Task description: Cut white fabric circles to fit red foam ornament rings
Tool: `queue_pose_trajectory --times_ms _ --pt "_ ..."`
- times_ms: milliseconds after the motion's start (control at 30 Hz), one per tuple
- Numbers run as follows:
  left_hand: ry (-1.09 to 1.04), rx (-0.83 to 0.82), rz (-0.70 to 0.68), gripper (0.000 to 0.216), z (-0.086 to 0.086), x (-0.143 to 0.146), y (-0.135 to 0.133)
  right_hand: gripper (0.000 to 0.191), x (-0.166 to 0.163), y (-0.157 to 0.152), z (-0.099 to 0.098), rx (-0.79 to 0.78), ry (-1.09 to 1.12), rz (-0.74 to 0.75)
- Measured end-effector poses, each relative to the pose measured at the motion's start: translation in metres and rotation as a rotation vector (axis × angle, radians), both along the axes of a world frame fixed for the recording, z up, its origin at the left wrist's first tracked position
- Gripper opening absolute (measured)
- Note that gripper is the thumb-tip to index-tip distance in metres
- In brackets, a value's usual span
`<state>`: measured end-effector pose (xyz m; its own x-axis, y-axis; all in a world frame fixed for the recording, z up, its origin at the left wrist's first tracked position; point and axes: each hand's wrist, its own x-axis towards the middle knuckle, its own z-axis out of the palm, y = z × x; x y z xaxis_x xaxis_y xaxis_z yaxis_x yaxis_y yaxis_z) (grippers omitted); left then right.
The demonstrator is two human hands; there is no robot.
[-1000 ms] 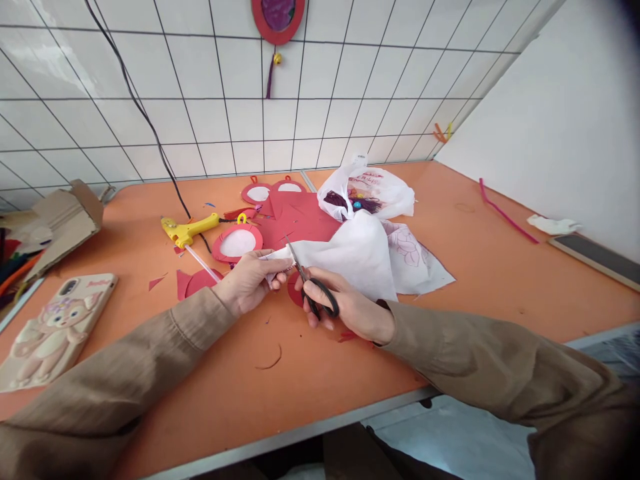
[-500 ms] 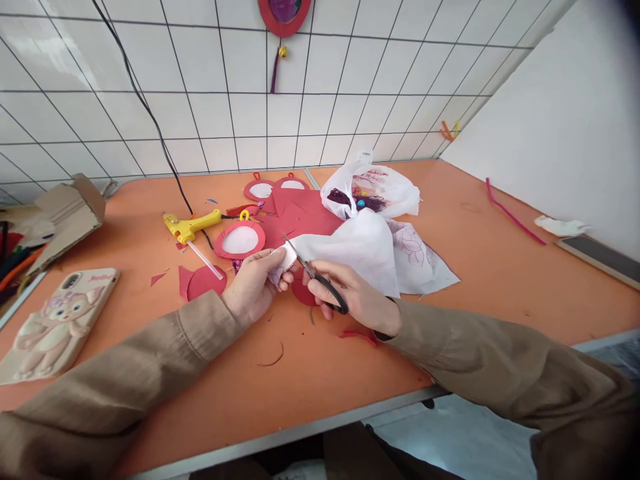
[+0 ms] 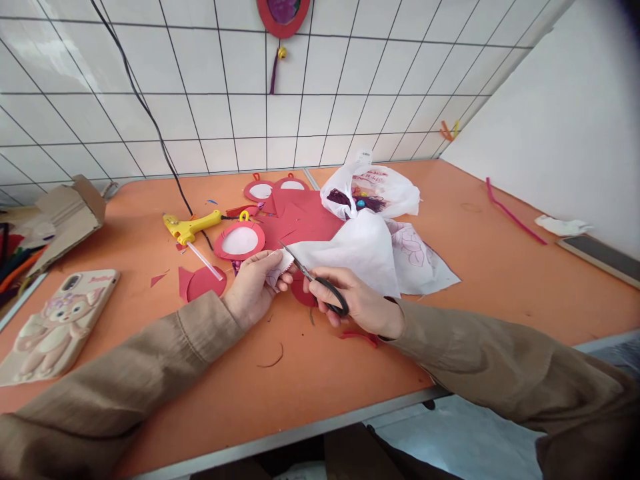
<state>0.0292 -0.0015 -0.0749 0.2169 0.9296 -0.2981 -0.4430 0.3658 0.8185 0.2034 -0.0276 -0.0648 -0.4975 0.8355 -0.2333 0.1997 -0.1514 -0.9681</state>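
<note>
Far to the left of the hands stands an open cardboard box, and nearer, beyond the left sleeve, lies a phone in a case with a raised animal figure. Between these and the hands, a little farther back, a yellow glue gun lies on the orange table, a clear stick jutting from it toward the left hand. Under the end of that stick, just left of the wrist, is a red paper disc. A red ring with a white middle lies just behind the left hand.

That hand is closed, pinching a small piece of cloth between thumb and fingers. Right beside it are the blades of the scissors; whether they touch the piece is too small to tell. Red paper lies behind the blades. The right hand is wrapped around the black handles. A white cloth spreads behind that hand, with a plastic bag beyond. A red strip lies in front of the right wrist. Well off to the right are a pink stick and a crumpled tissue.
</note>
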Motion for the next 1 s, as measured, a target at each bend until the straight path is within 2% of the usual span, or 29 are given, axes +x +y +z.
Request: queue_pose_trajectory --times_ms 100,300,533,667,800,1000 --pt "0.009 0.024 -0.005 0.013 -0.001 0.000 0.000 0.046 0.001 0.000 -0.001 -0.029 0.000 -0.008" --pt "0.050 0.077 -0.013 0.016 -0.001 -0.001 -0.001 0.049 0.000 0.004 0.003 0.038 0.028 0.037" --pt "0.103 0.126 -0.025 0.024 0.003 0.001 -0.006 0.043 -0.001 0.008 0.005 0.092 0.057 0.036" --pt "0.114 0.120 0.021 0.021 0.002 0.001 -0.005 0.039 -0.001 0.006 0.004 0.067 0.012 0.013" --pt "0.105 0.118 0.093 0.020 0.001 0.000 -0.003 0.038 -0.003 0.009 -0.002 0.007 0.072 -0.068" --pt "0.095 0.156 0.158 0.020 0.002 -0.003 0.001 0.038 0.004 0.023 -0.007 -0.176 0.268 -0.311"
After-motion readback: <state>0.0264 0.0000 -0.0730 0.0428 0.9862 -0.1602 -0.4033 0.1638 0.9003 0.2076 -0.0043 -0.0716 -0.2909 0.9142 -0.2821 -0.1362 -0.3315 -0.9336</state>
